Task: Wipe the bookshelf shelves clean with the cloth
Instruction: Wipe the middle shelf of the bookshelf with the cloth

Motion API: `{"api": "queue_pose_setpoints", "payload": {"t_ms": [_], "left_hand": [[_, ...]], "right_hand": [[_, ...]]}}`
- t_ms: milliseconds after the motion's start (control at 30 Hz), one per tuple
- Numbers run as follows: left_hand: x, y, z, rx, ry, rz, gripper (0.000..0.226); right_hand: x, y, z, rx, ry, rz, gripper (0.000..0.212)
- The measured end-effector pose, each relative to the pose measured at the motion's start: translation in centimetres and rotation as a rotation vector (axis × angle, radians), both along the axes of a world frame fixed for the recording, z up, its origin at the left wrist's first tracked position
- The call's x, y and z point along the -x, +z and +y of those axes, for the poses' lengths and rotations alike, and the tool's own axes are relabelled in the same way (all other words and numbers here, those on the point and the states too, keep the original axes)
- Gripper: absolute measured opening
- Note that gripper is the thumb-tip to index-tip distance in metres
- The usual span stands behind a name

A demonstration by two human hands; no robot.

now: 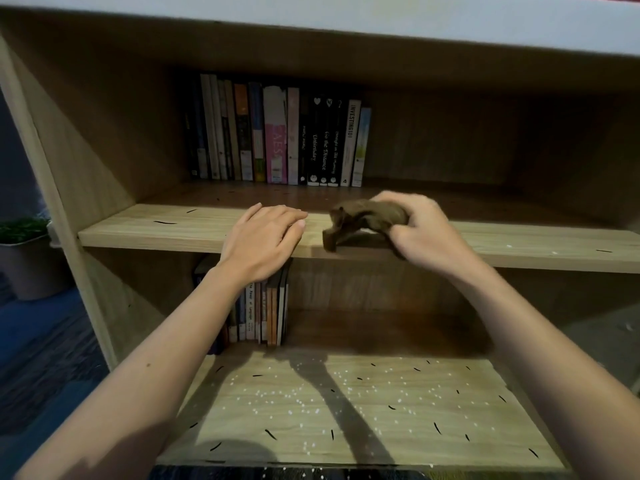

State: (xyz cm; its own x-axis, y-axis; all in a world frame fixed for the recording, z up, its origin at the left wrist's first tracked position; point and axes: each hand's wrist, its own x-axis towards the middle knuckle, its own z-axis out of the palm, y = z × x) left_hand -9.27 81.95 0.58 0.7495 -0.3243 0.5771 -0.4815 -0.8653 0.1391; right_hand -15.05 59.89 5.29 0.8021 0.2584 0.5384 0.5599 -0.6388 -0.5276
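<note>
A wooden bookshelf fills the head view. Its middle shelf [145,226] carries a few black specks and small white crumbs. My right hand [422,230] grips a bunched brown cloth [367,216] on the front part of this shelf, and one end of the cloth hangs over the front edge. My left hand [266,237] rests flat on the shelf's front edge, just left of the cloth, fingers straight. The lower shelf [381,410] is strewn with many white crumbs and black specks.
A row of upright books [277,136] stands at the back of the middle shelf. More books [263,310] stand at the back left of the lower shelf. A grey pot with a green plant [27,258] sits on the floor left of the bookshelf.
</note>
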Motion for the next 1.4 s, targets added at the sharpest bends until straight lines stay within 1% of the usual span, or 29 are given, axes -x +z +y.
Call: {"api": "queue_pose_setpoints", "payload": {"t_ms": [100, 167, 233, 267, 333, 367, 433, 467, 533, 600, 667, 733, 833, 900, 967, 1033, 1100, 1167, 1233, 1300, 1367, 1400], "left_hand": [[0.2, 0.2, 0.0, 0.024, -0.021, 0.008, 0.055], [0.4, 0.3, 0.1, 0.066, -0.046, 0.019, 0.054], [0.7, 0.4, 0.3, 0.141, -0.061, 0.018, 0.047], [0.8, 0.5, 0.4, 0.185, -0.061, 0.015, 0.041], [1.3, 0.6, 0.8, 0.249, -0.045, 0.016, 0.035], [1.5, 0.6, 1.1, 0.263, -0.038, 0.023, 0.034], [1.5, 0.6, 1.9, 0.251, -0.015, 0.047, 0.035], [1.4, 0.8, 2.5, 0.246, -0.002, 0.06, 0.035], [0.8, 1.3, 3.8, 0.283, 0.011, 0.073, 0.034], [0.0, 1.9, 5.0, 0.336, 0.007, 0.055, 0.033], [-0.8, 2.3, 5.5, 0.349, 0.014, 0.054, 0.033], [-1.7, 2.5, 5.5, 0.37, 0.043, 0.055, 0.035], [-2.8, 2.4, 5.4, 0.33, 0.122, 0.075, 0.04], [-3.0, 2.3, 5.3, 0.307, 0.133, 0.113, 0.042], [-2.9, 2.5, 5.3, 0.296, 0.092, 0.131, 0.041], [-2.6, 2.8, 5.8, 0.263, 0.071, 0.117, 0.039], [-2.6, 2.7, 7.1, 0.235, 0.091, 0.063, 0.038], [-2.8, 2.4, 8.5, 0.305, 0.139, -0.002, 0.04], [-3.2, 2.2, 9.2, 0.437, 0.174, -0.053, 0.038], [-3.4, 2.1, 9.2, 0.52, 0.165, -0.102, 0.039], [-3.4, 2.0, 9.2, 0.59, 0.137, -0.138, 0.043], [-3.3, 2.0, 9.3, 0.625, 0.115, -0.146, 0.043]], "right_hand": [[-1.1, 0.2, 0.6, 0.037, -0.13, -0.112, 0.039], [-1.2, -0.7, 1.2, 0.098, -0.106, -0.079, 0.041], [-0.8, -1.4, 2.0, 0.236, -0.047, -0.045, 0.041], [-0.8, -1.4, 2.3, 0.249, -0.043, -0.076, 0.041], [-1.3, -1.0, 3.2, 0.152, -0.077, -0.186, 0.042], [-1.9, -0.7, 3.8, 0.159, -0.075, -0.196, 0.042], [-2.9, -0.4, 5.4, 0.294, -0.01, -0.112, 0.04], [-3.4, -0.4, 6.2, 0.309, 0.023, -0.069, 0.04], [-4.3, 0.5, 7.3, 0.196, 0.06, -0.043, 0.039], [-5.5, 1.7, 7.3, 0.086, 0.092, -0.012, 0.033], [-6.7, 3.1, 6.5, -0.015, 0.07, 0.015, 0.027], [-8.6, 4.4, 5.3, -0.101, -0.043, 0.044, 0.023], [-12.7, 5.5, 3.5, -0.102, -0.238, 0.106, 0.027], [-15.1, 5.5, 2.9, -0.041, -0.325, 0.158, 0.027], [-16.7, 4.8, 3.0, 0.072, -0.344, 0.212, 0.031], [-18.0, 4.0, 3.4, 0.165, -0.313, 0.248, 0.028], [-19.2, 2.9, 4.0, 0.246, -0.336, 0.248, 0.023], [-20.2, 1.9, 4.8, 0.33, -0.395, 0.25, 0.024], [-20.8, 1.3, 6.4, 0.41, -0.415, 0.241, 0.028], [-20.5, 1.2, 8.7, 0.416, -0.33, 0.241, 0.021], [-18.5, 1.6, 11.6, 0.423, -0.173, 0.253, 0.012], [-17.0, 1.8, 12.9, 0.419, -0.076, 0.251, 0.012]]}}
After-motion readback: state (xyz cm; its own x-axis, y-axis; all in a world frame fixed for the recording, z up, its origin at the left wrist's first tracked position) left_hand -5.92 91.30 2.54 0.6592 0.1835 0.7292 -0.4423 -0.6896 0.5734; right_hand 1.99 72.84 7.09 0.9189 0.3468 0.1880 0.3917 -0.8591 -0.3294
